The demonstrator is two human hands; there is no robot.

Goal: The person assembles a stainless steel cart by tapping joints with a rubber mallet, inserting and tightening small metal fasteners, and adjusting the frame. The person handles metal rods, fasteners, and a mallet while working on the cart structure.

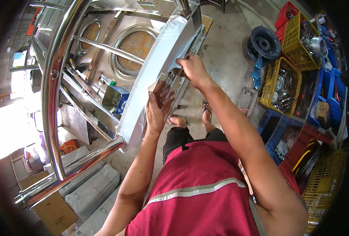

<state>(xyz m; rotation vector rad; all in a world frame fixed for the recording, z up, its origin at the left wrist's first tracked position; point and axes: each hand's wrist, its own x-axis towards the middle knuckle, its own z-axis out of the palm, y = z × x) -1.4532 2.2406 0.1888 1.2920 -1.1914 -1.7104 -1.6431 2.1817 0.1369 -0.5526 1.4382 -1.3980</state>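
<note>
A long metal panel [153,74] covered in whitish film slants across the steel frame in front of me. My left hand [155,114] is at its near edge, thumb on one side and fingers curled towards the shiny metal, where they partly blend with reflections. Farther along the same edge, my right hand [194,70] has its fingers bent and pressed together at the rim. What lies between those fingertips is hidden. Beside the hands, a narrow shiny metal strip [177,87] runs along the panel. Some film stands loose near my left thumb.
Thick polished tubes [52,74] curve along the left. Behind the panel is a steel sheet with round openings ringed in metal [114,59]. Yellow crates [265,92] of metal parts and a dark round stool-like object [265,43] stand right. Wrapped blocks [92,190] lie lower left.
</note>
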